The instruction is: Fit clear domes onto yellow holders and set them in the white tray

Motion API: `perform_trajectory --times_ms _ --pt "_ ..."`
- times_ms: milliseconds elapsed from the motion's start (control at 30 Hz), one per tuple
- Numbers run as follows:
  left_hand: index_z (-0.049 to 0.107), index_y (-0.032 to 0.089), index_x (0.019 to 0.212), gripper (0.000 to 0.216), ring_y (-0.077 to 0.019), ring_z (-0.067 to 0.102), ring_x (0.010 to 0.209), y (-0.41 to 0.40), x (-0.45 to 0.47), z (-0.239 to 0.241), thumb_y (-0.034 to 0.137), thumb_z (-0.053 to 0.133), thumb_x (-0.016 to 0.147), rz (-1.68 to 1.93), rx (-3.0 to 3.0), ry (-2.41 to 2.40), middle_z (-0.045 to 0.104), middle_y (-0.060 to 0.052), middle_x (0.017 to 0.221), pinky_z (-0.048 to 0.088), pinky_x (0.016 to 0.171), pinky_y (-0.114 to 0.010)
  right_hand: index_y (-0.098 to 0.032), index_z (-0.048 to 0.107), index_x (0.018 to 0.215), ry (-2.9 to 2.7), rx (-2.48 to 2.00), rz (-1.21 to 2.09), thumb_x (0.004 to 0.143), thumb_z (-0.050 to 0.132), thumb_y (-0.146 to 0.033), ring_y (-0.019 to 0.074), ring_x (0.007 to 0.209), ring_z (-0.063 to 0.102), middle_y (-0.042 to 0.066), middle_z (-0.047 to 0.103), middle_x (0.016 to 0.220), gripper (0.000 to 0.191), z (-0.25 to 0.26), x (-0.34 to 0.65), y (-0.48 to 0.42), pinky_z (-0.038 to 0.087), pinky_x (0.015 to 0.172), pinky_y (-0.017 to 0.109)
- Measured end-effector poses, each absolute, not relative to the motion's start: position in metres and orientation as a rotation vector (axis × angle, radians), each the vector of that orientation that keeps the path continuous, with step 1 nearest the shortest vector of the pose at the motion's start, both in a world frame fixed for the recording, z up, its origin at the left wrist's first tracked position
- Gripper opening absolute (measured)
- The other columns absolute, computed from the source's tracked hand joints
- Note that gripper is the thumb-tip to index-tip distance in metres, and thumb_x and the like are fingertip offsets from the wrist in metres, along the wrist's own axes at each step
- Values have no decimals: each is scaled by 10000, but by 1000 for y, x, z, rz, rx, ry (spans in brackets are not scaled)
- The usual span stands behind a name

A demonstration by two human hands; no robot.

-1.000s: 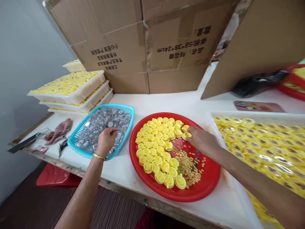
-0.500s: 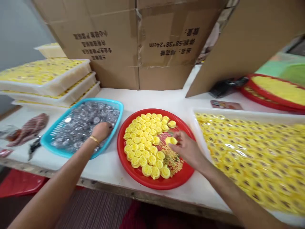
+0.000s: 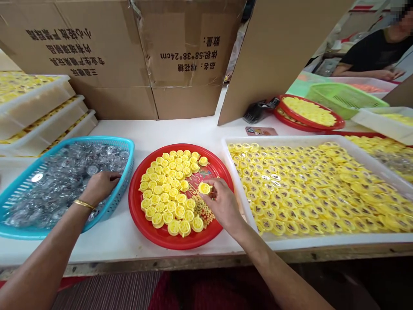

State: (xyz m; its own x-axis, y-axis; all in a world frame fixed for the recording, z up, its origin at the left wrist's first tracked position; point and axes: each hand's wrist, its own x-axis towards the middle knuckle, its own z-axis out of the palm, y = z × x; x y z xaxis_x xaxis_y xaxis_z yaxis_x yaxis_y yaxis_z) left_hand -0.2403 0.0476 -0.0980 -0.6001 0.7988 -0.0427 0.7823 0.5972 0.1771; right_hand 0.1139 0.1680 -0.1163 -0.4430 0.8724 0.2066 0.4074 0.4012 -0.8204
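My left hand (image 3: 98, 186) rests curled in the blue basket (image 3: 19, 193), fingers down among the clear plastic lids (image 3: 58, 181); what they grip is hidden. My right hand (image 3: 221, 202) pinches one yellow cup (image 3: 204, 188) over the red round tray (image 3: 155, 234). Rows of yellow cups (image 3: 167, 189) fill the left part of that tray, and small yellow beads (image 3: 203, 211) lie in a heap beside my fingers.
A white tray (image 3: 322, 241) packed with several capped yellow cups lies at the right. Stacked white trays (image 3: 35, 112) stand at the left, cardboard boxes (image 3: 129, 56) behind. Farther right are another red tray (image 3: 306, 113), a green basket (image 3: 342, 97) and a seated person (image 3: 374, 54).
The view has swung right. My right hand drew the single yellow cup from the tray's far side toward the beads. My left hand stays in the blue basket.
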Motion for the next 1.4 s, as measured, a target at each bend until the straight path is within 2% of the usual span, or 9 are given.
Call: perform_trajectory --times_ms 167,367,467,533,633,767,900,1233,1400 --pt "705 225 1030 300 -155 610 631 38 -245 -93 215 500 812 287 1209 2744 650 41 607 398 637 -206 -195 608 978 -2010 -1174 848 764 637 -251 223 894 622 91 635 1024 223 -121 118 164 513 814 393" --pt "710 249 1015 270 -244 604 861 24 -230 -79 328 540 821 125 1371 2979 671 -28 866 450 802 -347 -176 585 1048 -1822 -1235 935 798 584 -309 208 875 624 105 644 1045 283 -131 123 164 526 767 368" --pt "713 209 950 288 -247 589 926 35 -178 -73 383 503 860 570 1739 2982 665 -69 931 444 878 -383 -179 578 1050 -1794 -1215 993 768 560 -230 209 922 628 107 640 1079 287 -137 123 166 531 768 356" --pt "707 202 911 255 -204 605 862 52 -127 -74 363 515 867 826 1966 2555 679 -64 918 474 818 -320 -177 577 1036 -1740 -1257 1045 752 562 -222 215 925 634 107 652 1062 288 -140 123 166 535 761 358" --pt "706 199 864 222 -210 600 853 88 -54 -82 283 502 885 524 2125 2085 677 -76 855 480 779 -325 -169 573 1048 -1687 -1293 1059 751 583 -253 231 941 638 116 663 1054 308 -140 123 167 535 758 364" --pt "696 134 838 183 -273 604 943 131 -3 -100 166 515 838 134 2116 1981 681 -155 897 481 802 -385 -183 585 1032 -1712 -1275 994 772 577 -266 232 920 646 105 676 1032 273 -134 126 165 530 741 354" --pt "696 117 787 221 -241 652 827 151 4 -114 82 480 816 109 2046 1974 701 -151 814 492 744 -348 -191 598 994 -1740 -1281 901 777 575 -248 229 891 641 92 681 983 226 -130 129 163 519 749 356" --pt "681 170 761 157 -133 604 669 149 -11 -90 139 531 798 555 1838 2004 694 -23 743 453 643 -248 -182 587 1024 -1871 -1241 851 775 539 -177 240 929 620 112 640 1006 254 -135 130 162 505 799 382" --pt "707 184 726 162 -152 615 726 142 -5 -81 98 577 770 767 1906 1871 694 -29 743 464 696 -275 -196 594 972 -1848 -1262 975 769 531 -190 232 861 641 82 660 935 213 -134 122 159 517 741 369"
